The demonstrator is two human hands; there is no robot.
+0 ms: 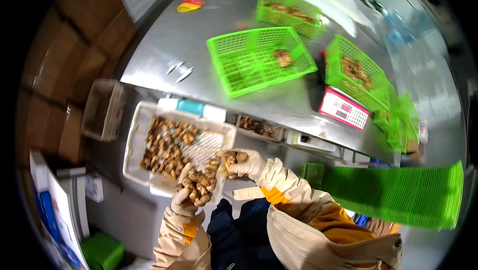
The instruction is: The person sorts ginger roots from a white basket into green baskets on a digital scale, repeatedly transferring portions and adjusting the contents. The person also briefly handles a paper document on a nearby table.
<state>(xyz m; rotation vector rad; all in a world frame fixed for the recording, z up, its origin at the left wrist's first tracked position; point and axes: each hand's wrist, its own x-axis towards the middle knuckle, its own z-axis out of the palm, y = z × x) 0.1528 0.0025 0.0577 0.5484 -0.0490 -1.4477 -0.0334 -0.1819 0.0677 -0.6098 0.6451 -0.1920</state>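
My left hand point(183, 199), in a pale glove, is closed around a clump of brown mushrooms point(198, 186) at the near side of a white plastic crate point(130, 150). My right hand point(248, 163), gloved as well, grips a few mushrooms point(231, 158) just past the crate's right rim. Inside the crate, many loose mushrooms point(164, 146) are heaped toward the left, and bare mesh floor shows at the upper right. The crate stands low, beside the front edge of a steel table point(149, 57).
On the table are a green basket point(239, 60) holding one mushroom clump, calipers point(179, 70), and a pink-and-white scale point(343, 107) under a filled green basket point(354, 72). Nested green baskets point(396, 195) stand at right. Cardboard boxes point(71, 57) line the left.
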